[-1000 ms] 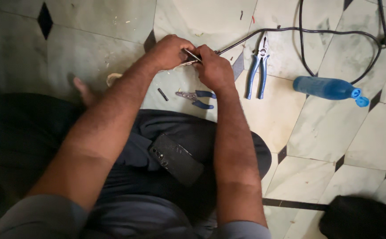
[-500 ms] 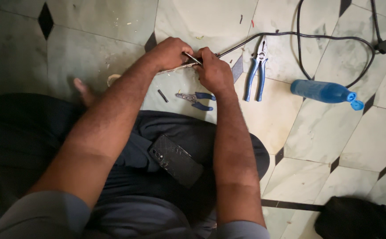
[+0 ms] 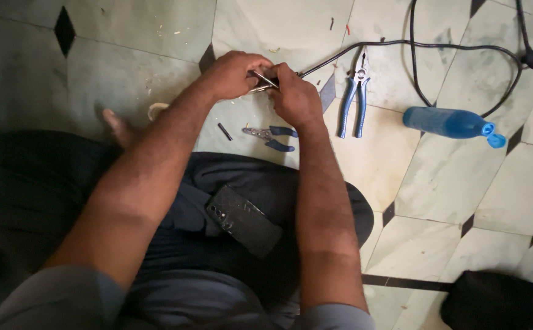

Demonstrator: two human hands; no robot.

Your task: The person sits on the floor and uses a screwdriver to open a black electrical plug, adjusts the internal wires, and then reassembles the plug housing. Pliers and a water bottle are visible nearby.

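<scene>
our left hand (image 3: 233,74) and right hand (image 3: 295,98) meet at twelve o'clock, both pinching the end of a black cable (image 3: 340,56) just above the floor (image 3: 437,183). small blue pliers (image 3: 271,135) lie just below them at six o'clock, larger pliers (image 3: 354,98) at three o'clock.

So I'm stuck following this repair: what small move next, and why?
Probably keep the left hand pinching the black cable end while the right hand works the thin metal tool there; both hands already meet there.
</scene>
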